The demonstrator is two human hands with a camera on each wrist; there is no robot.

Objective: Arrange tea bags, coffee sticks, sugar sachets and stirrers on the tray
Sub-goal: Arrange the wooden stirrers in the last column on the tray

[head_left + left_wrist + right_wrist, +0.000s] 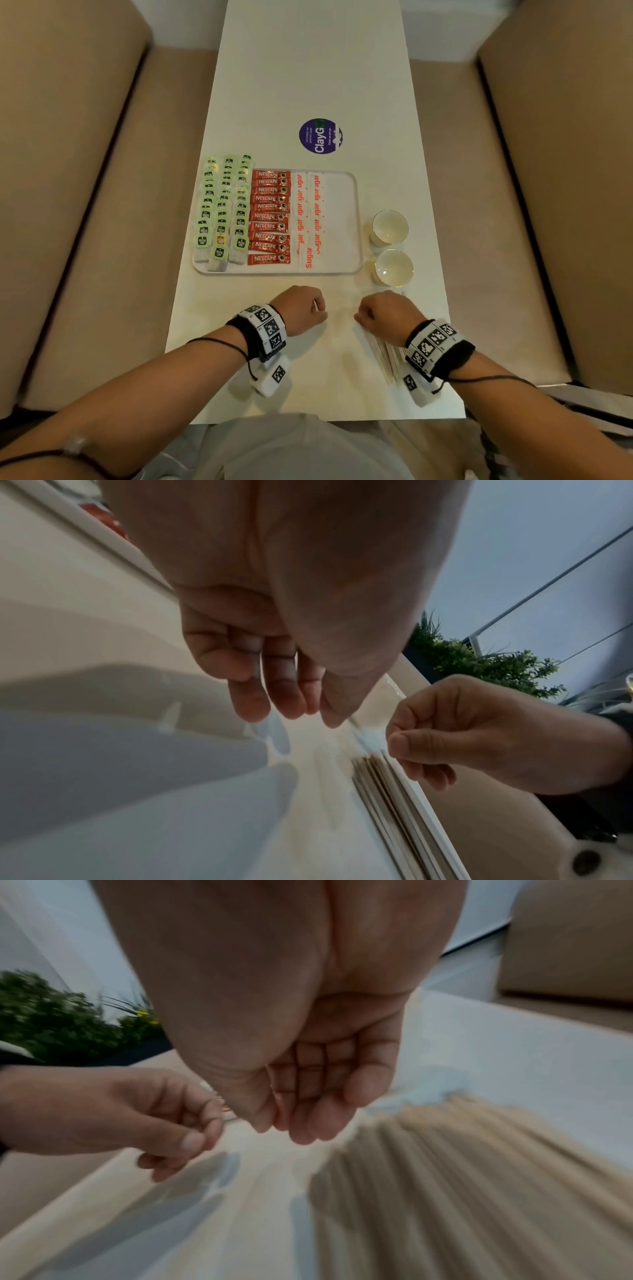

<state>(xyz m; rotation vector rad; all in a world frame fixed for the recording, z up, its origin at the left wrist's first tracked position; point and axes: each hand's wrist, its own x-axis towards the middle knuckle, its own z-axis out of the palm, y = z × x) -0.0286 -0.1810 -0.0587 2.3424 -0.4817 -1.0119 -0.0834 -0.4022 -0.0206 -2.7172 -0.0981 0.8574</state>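
Presently both hands, left hand (pixel 303 310) pinching one thin stick, right hand (pixel 383 317) curled over the stirrers (pixel 383 356) at five o'clock, should lay sticks parallel in the tray (pixel 356 219) at twelve o'clock.

- White tray (pixel 356 219) lay on a long pale table (pixel 308 68), between 2 tan sofas.
- On the tray, left to right: 3 columns of green-tagged tea bags (pixel 222 212), 1 column of red coffee sticks (pixel 270 217), 2 columns of sugar sachets (pixel 308 219). Right part of the tray bare.
- 2 white cups (pixel 390 226) stood just right of the tray.
- Left hand (pixel 303 310) and right hand (pixel 385 317) were near the table's front edge, fingers curled under; stirrers (pixel 385 356) lay beneath the right wrist.
- Purple round sticker (pixel 320 136) beyond the tray.
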